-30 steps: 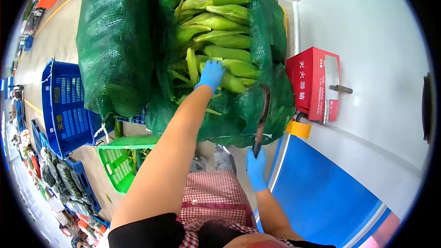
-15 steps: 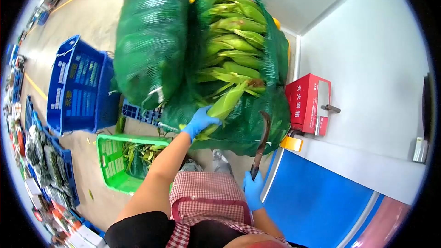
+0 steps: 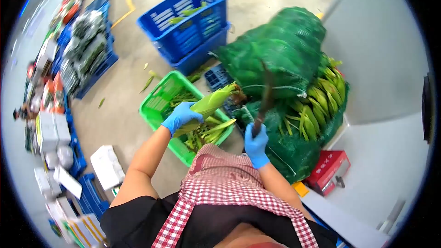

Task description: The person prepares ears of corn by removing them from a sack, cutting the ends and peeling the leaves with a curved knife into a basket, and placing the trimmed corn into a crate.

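The left hand [image 3: 183, 117] is curling firmly around the lower half of a husked ear of corn [image 3: 213, 101], its blue-gloved fingers wrapping the leaves, while the right hand [image 3: 256, 144] is closing on the handle of a curved blade [image 3: 266, 94] that is pointing away from the body. The ear is probably weighing little, with a stiff core under a softer, springy husk; smooth leaves may be sliding over one another, so the thick middle is offering the surest hold, leaving the far end free and the fingers away from the edge. The ear is hanging above a green crate [image 3: 147, 105], tilting up toward the blade side but staying apart from the metal in this view. It is looking plump and tapered, pale yellow-green, with lengthwise leaf lines and a ragged, brownish far end. Loose husk leaves [image 3: 200, 138] are lying in the crate beneath; farther right, more ears [image 3: 321, 103] are showing in an open mesh sack [image 3: 291, 151], beside a filled green sack [image 3: 280, 50].
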`<state>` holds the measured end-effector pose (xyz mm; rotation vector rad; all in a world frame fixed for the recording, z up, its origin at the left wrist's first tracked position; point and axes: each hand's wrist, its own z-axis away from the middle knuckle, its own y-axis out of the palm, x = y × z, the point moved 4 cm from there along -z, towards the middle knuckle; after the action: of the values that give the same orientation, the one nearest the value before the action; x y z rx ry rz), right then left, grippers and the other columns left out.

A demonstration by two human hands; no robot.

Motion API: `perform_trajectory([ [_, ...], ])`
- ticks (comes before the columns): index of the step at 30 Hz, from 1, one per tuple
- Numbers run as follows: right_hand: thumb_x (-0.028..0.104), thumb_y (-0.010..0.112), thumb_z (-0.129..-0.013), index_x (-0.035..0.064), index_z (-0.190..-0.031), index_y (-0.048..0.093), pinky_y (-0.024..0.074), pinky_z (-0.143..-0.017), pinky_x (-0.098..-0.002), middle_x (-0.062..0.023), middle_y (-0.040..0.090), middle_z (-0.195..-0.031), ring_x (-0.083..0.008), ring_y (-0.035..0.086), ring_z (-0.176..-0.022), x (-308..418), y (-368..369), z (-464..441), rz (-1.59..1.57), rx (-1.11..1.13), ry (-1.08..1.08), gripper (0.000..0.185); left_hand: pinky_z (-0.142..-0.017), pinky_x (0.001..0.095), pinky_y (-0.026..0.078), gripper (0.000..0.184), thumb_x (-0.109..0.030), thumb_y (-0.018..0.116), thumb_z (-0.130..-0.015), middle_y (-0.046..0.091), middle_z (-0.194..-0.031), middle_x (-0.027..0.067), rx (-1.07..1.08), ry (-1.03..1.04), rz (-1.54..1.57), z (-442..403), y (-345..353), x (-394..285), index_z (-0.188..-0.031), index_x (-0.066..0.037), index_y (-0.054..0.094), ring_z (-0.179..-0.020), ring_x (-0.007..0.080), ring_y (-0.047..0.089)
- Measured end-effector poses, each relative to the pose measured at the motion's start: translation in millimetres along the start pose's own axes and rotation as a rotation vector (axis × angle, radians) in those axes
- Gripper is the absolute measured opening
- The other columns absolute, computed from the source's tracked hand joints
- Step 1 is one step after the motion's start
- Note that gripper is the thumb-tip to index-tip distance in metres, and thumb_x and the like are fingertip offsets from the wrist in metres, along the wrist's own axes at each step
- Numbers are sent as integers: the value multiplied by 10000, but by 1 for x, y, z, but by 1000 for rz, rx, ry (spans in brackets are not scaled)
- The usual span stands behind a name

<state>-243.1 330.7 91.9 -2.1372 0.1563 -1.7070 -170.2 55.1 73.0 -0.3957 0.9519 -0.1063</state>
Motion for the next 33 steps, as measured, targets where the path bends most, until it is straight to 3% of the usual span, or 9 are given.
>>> perform_trajectory([
  [4,310,525,-801,-1,-942,561,466,-706,-490,-249,615,-880,-436,586,-804,-126,103,29,707,1083,166,343,-766,284,471,461,-145,727,-570,647,-862,82,-162,-173,145,58,-52,44,-998,1,642,-781,150,583],
  [8,309,541,-741,-4,-885,596,467,-747,-477,-271,608,-897,-427,584,-848,-103,85,40,650,810,348,348,-889,313,451,545,-72,695,-647,597,-1082,75,-407,176,887,106,-71,98,-1168,-10,545,-976,191,569],
  [13,301,581,-820,6,-914,538,460,-644,-456,-243,616,-835,-404,600,-769,26,106,-31,254,559,-29,314,-914,331,440,422,-27,663,-733,596,-1057,68,-711,404,1271,90,-111,96,-1137,-30,542,-992,201,562],
  [16,128,556,-878,23,-926,495,443,-572,-278,-59,553,-672,-144,561,-613,120,105,-44,-449,249,83,130,-887,336,455,361,-4,668,-732,593,-1029,69,-816,471,1399,70,-119,90,-1074,-34,554,-974,206,563],
  [19,137,541,-897,27,-954,474,438,-608,-269,-11,501,-670,-123,505,-592,103,144,-24,-678,151,24,141,-876,344,461,344,5,679,-717,592,-1014,72,-872,483,1547,35,-111,95,-1036,-35,558,-954,214,566],
  [21,252,492,-872,-34,-980,495,463,-695,-414,-207,603,-801,-395,583,-752,35,189,9,209,493,-153,306,-874,348,463,340,1,682,-714,589,-1022,68,-957,454,1450,22,-102,94,-1029,-32,557,-964,217,560],
  [23,316,587,-761,-35,-886,610,469,-731,-444,-278,610,-848,-422,592,-841,-59,199,46,517,1151,95,373,-898,370,459,361,-27,695,-711,589,-1028,81,-1040,447,1322,8,-100,104,-1042,-34,552,-992,243,551],
  [32,221,572,-789,-19,-854,498,431,-387,-351,-141,549,-626,-237,541,-444,-118,73,5,296,728,702,260,-955,413,421,432,-213,638,-817,548,-1151,156,-470,259,1770,-140,-197,82,-1181,-48,474,-1074,272,511],
  [33,223,572,-792,-12,-842,489,425,-381,-344,-125,534,-610,-225,527,-429,-106,59,9,216,713,769,255,-940,384,423,374,-179,615,-834,551,-1139,153,-485,407,1283,-155,-214,50,-1154,-31,490,-1046,249,516],
])
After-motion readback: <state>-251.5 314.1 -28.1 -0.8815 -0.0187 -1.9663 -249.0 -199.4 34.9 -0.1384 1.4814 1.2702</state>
